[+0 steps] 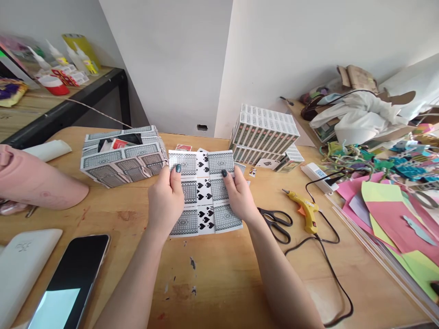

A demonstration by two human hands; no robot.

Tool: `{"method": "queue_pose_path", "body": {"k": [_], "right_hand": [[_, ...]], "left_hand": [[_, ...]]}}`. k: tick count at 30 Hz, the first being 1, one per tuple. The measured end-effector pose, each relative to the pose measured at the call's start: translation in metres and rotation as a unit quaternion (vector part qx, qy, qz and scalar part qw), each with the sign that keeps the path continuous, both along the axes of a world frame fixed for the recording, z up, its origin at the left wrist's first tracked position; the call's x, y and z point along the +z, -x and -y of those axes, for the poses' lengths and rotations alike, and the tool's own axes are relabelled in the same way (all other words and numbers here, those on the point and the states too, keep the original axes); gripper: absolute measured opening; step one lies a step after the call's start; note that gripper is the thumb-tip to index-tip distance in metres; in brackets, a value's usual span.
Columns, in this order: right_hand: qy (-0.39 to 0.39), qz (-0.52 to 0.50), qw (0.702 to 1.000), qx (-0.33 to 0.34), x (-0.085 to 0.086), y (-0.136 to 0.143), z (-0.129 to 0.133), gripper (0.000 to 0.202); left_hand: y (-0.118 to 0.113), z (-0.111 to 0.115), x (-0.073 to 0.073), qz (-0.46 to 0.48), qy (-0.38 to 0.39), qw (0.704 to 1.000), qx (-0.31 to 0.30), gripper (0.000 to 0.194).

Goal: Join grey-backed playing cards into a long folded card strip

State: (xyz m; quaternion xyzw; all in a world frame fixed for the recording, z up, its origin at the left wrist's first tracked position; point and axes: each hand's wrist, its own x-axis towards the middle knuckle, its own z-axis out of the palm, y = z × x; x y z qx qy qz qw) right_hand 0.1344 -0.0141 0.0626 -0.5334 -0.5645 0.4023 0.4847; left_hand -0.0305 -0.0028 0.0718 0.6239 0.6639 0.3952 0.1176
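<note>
A: Where is the card sheet (205,192) you have?

B: It is right in front of you, over the middle of the counter (219,283). You have it by its two sides. I can't tell if its low edge touches the wood.

A: How is your left hand (167,194)?

B: It is curled in on the left side, thumb on top. Your other fingers are mostly hidden, so I can't say how they bend.

A: And your right hand (242,194)?

B: The same, on the right side. It is closed just enough to pinch. I think you pinch both sides so the thin sheet stays flat and doesn't flop. That leaves the spades in the middle easy to see.

A: Why is the card box (123,160) over on your left?

B: Maybe to keep it out of your way. It stands near your left hand. The stacked packs (265,132) sit at the back, maybe to save room.

A: What about the scissors (279,224) and the yellow glue gun (308,212)?

B: They lie to the right of your right hand, where you can reach them easily, I guess.
</note>
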Motion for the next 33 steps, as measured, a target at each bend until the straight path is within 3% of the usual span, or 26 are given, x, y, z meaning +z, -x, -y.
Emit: {"method": "queue_pose_path", "body": {"k": [18, 33], "right_hand": [[-0.039, 0.034, 0.997, -0.049, -0.0039, 0.0094, 0.0013, 0.020], [-0.003, -0.027, 1.000, 0.003, -0.0031, 0.0095, 0.0012, 0.018]], "left_hand": [[-0.0012, 0.0007, 0.0012, 0.004, 0.012, 1.000, 0.007, 0.020], [-0.0031, 0.0018, 0.0048, 0.004, 0.050, 0.999, -0.004, 0.022]]}}
